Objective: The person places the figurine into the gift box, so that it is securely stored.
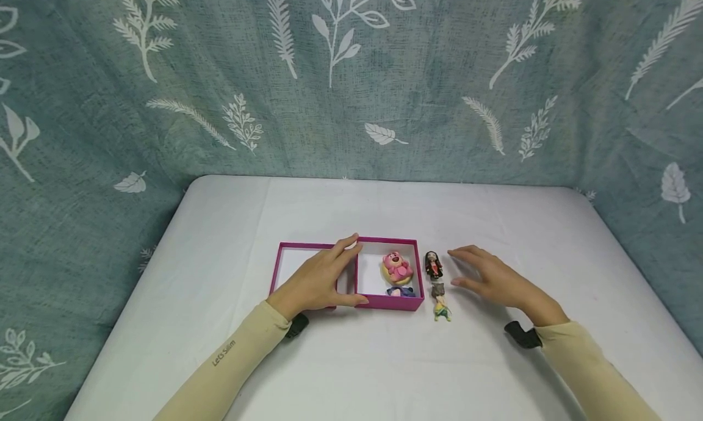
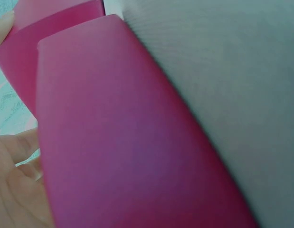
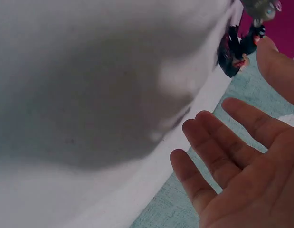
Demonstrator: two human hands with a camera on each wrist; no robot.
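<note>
My left hand (image 1: pixel 317 279) spans the left end of an open magenta box (image 1: pixel 389 302) with a white inside, thumb on its near side and fingers at the far side. In that box lie a pink bear figurine (image 1: pixel 398 267) on a yellow base and a dark blue figurine (image 1: pixel 401 291), partly hidden by the near wall. Beside the box's right wall are a long dark-haired figurine (image 1: pixel 433 265) and a grey-haired figurine (image 1: pixel 440 302) in yellow and green. To their right hovers my right hand (image 1: pixel 497 280), fingers spread and holding nothing; its palm (image 3: pixel 260 190) shows in the right wrist view.
A second shallow magenta-edged tray or lid (image 1: pixel 276 268) lies left of the box, partly under my left forearm and hand. Both stand on a white-covered table (image 1: pixel 351 366). A green leaf-patterned cloth (image 1: pixel 307 134) hangs behind and at the sides.
</note>
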